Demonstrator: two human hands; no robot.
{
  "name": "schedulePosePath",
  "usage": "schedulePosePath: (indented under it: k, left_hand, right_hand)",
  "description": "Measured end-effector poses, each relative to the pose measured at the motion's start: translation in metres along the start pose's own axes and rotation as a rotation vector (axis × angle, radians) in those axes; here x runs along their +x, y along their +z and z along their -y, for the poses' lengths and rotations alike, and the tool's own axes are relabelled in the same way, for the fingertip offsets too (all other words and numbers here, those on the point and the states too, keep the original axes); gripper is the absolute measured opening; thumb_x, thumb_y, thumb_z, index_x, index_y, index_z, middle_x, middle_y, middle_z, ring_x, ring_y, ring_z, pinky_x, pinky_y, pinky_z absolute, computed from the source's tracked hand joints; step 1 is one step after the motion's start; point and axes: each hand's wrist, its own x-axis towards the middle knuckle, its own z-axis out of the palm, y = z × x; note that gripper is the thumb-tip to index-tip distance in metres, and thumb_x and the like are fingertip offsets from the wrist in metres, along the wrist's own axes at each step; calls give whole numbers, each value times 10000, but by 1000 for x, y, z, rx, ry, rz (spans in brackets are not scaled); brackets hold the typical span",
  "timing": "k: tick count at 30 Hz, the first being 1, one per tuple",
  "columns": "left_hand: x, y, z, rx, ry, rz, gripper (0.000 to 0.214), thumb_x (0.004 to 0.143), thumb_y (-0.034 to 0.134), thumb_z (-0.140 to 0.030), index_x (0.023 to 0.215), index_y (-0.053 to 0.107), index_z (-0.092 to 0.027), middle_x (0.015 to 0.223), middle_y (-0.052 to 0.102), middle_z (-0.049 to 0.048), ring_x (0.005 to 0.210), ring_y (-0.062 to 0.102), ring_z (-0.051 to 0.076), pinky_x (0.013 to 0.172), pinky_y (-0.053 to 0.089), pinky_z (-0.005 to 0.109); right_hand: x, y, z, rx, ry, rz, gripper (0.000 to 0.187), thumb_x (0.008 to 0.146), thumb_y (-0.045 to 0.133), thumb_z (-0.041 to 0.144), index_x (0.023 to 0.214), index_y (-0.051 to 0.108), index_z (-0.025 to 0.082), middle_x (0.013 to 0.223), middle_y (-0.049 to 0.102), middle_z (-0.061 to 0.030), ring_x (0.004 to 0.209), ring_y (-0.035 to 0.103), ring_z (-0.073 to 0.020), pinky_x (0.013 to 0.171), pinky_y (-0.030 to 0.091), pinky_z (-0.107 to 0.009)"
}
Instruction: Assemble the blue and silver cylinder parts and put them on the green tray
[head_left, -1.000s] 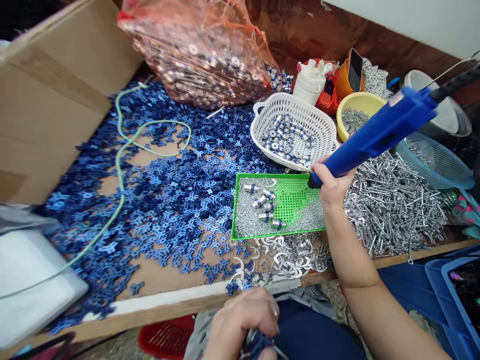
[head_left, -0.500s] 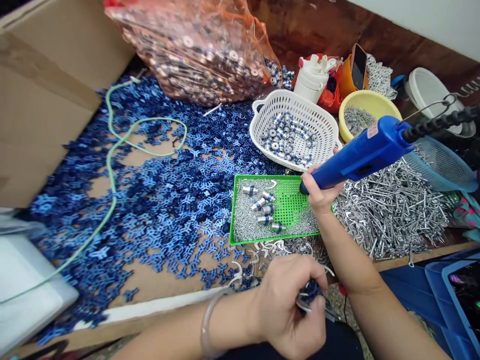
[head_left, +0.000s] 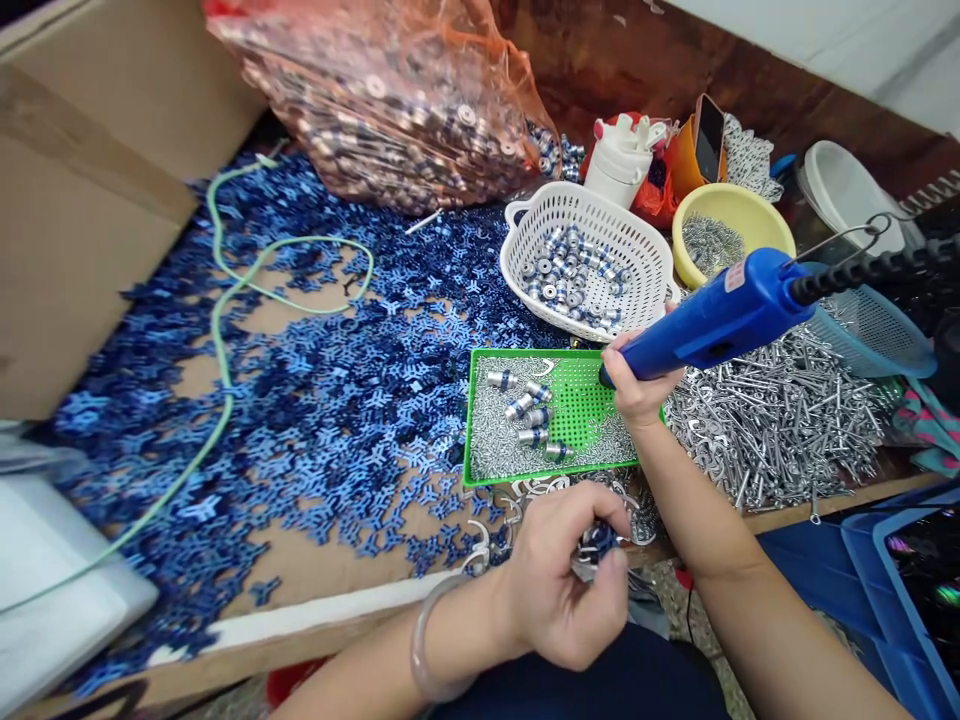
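My right hand [head_left: 637, 385] grips a blue electric screwdriver [head_left: 716, 310], its dark nose pointing down at the right part of a green perforated tray [head_left: 577, 395]. The bit's tip is hidden. Small silver screws [head_left: 491, 440] fill much of this tray, and several silver-and-blue cylindrical pieces [head_left: 536, 415] lie on them. In front of the tray, my left hand [head_left: 562, 580] is curled round dark blue metal parts [head_left: 598, 542], mostly hidden by the fingers. Loose silver curved pieces [head_left: 480, 545] lie beside it on the table edge.
Blue three-armed parts [head_left: 337, 400] cover the left of the table, crossed by a pale green cord [head_left: 225, 370]. Behind the tray are a white basket [head_left: 645, 260] of cylinders and an orange mesh bag [head_left: 390, 110]. Silver rods [head_left: 780, 420] are heaped at right, near a yellow bowl [head_left: 772, 220].
My left hand has moved slightly up and left, and its fingers have loosened a little round the blue parts. The screwdriver stays over the tray, its rear end slightly lower and further left in view.
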Motion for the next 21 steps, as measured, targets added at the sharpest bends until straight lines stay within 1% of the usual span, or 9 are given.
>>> schedulePosePath:
  k: [3,5,6,8,10,11,14,17,21]
  left_hand:
    - [-13,-12,4,78,-47,0,120,733,458,-143,844,475,-184,644,499,2,534,497,121,494,416,235]
    - [-26,-20,9,119,-88,-8,120,740,458,-142,852,471,-186,636,490,-7,522,486,115,483,411,225]
    - [-33,-23,12,134,-110,-11,118,744,458,-144,854,467,-187,627,484,-13,511,477,111,474,406,221]
    - [-43,-27,17,163,-138,-25,117,745,458,-150,855,463,-188,624,484,-16,502,471,108,470,403,219]
    - [-48,-27,18,189,-120,-35,129,726,462,-149,850,465,-187,632,492,-12,509,479,109,477,405,220]
    - [-49,-26,18,197,-92,-41,137,712,465,-148,844,464,-187,632,492,-11,509,479,109,478,403,221]
    - [-47,-22,12,218,-5,-54,155,676,466,-145,823,453,-192,600,463,-26,484,456,105,463,382,224]
    - [-46,-20,5,219,32,-61,168,658,458,-149,818,441,-199,582,445,-36,458,436,101,446,370,224]
    - [-51,-20,1,195,51,-79,190,639,454,-144,817,430,-206,564,441,-41,449,436,105,445,372,231]
  right_hand:
    - [5,-4,10,-15,15,-50,405,654,586,351,1034,483,257,665,509,25,539,538,-153,599,517,-371]
    - [5,-14,34,-3,16,-57,435,692,546,390,1102,477,262,688,478,14,563,528,-161,605,513,-383]
    - [3,-21,51,16,14,-41,409,707,526,414,1089,495,269,697,464,7,577,523,-164,600,510,-383]
    - [-5,-39,91,86,69,86,283,743,504,457,967,556,293,683,467,6,581,529,-167,611,510,-385]
    - [-16,-56,130,143,196,347,180,746,548,467,835,597,318,618,475,11,559,538,-171,590,511,-367]
    - [-23,-62,147,172,221,444,167,732,576,491,792,607,338,564,462,16,526,531,-173,545,502,-349]
    - [-40,-67,177,214,235,554,214,634,702,507,812,626,417,480,452,32,460,512,-181,431,448,-314]
    - [-48,-56,185,311,241,542,410,601,745,506,980,592,475,484,477,60,394,465,-153,385,414,-298]
    - [-49,-45,191,446,291,367,634,590,764,490,1156,478,493,547,492,89,375,431,-109,415,441,-282]
